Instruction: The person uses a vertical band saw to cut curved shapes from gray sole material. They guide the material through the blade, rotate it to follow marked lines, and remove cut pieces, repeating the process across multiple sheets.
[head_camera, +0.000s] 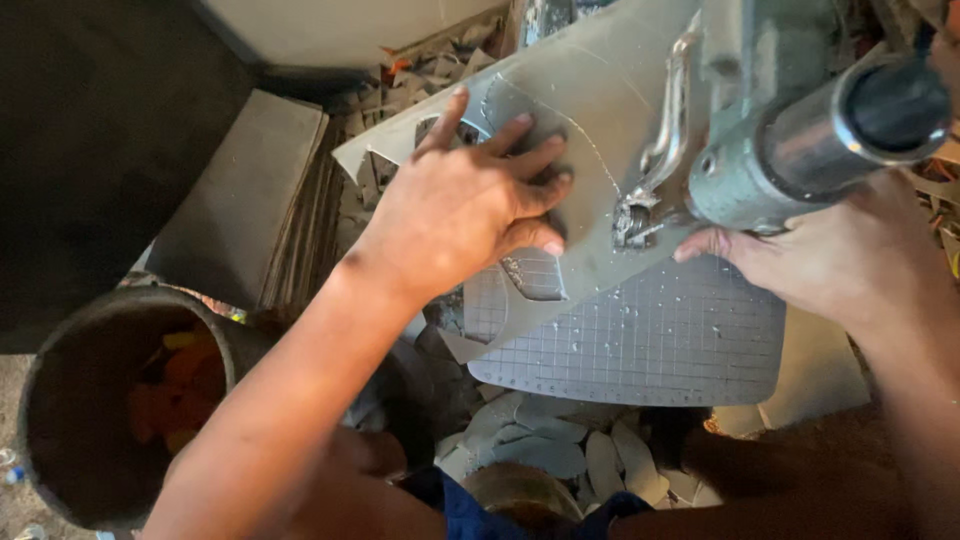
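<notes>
Grey sheet (600, 90) flat on gridded cutting plate (660, 345), under machine head (760, 130). Left hand (465, 205) at nine o'clock, open, fingers spread, pressing down on sheet. Right hand (840, 250) at four o'clock, fingertips pinching sheet's edge. Grey offcuts (560, 450) at six o'clock; dark bucket (100, 400) far at eight

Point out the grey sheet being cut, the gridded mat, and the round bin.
grey sheet (600, 90), head view, on its bare upper face.
gridded mat (660, 345), head view, on its open lined middle.
round bin (60, 350), head view, on its left rim.
</notes>
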